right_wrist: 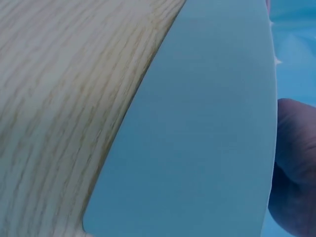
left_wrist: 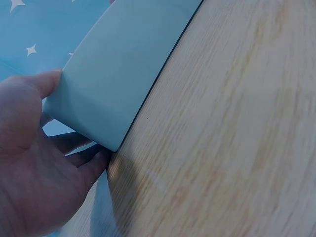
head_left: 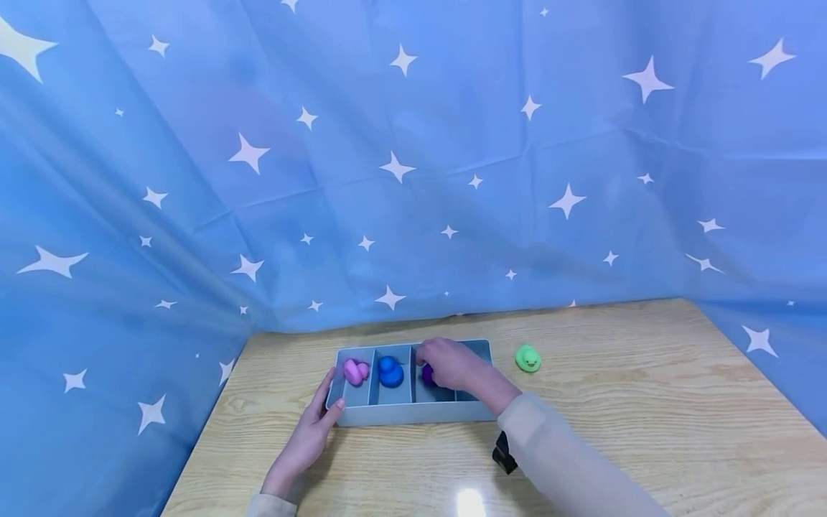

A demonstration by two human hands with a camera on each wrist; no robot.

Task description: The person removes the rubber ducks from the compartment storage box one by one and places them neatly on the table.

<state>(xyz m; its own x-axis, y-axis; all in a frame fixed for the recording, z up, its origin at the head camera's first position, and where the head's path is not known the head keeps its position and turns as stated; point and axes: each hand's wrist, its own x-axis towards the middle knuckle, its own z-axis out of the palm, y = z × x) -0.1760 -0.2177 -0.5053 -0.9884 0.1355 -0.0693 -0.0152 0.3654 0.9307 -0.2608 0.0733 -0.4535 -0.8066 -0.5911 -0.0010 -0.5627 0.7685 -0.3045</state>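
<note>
A person's left hand (head_left: 304, 441) steadies the near-left corner of a grey divided tray (head_left: 413, 414) on a wooden counter (head_left: 646, 402), thumb on the front wall and fingers straight along the end, as the left wrist view confirms. Inside, from the left, a pink duck (head_left: 355, 371) sits in the first compartment and a blue duck (head_left: 390, 371) in the second. The right hand (head_left: 452, 362) reaches into the third, its grip curled around a purple duck (head_left: 427, 373), only a sliver of which shows, so whether the toy rests on the tray floor cannot be told. A green duck (head_left: 528, 358) stands on the counter just beyond the tray's right end, apart from it. The likely risks: the light tray sliding should the steadying hand ease off, or the sleeve (head_left: 562, 459) brushing the tray's front wall and jolting the ducks.
</note>
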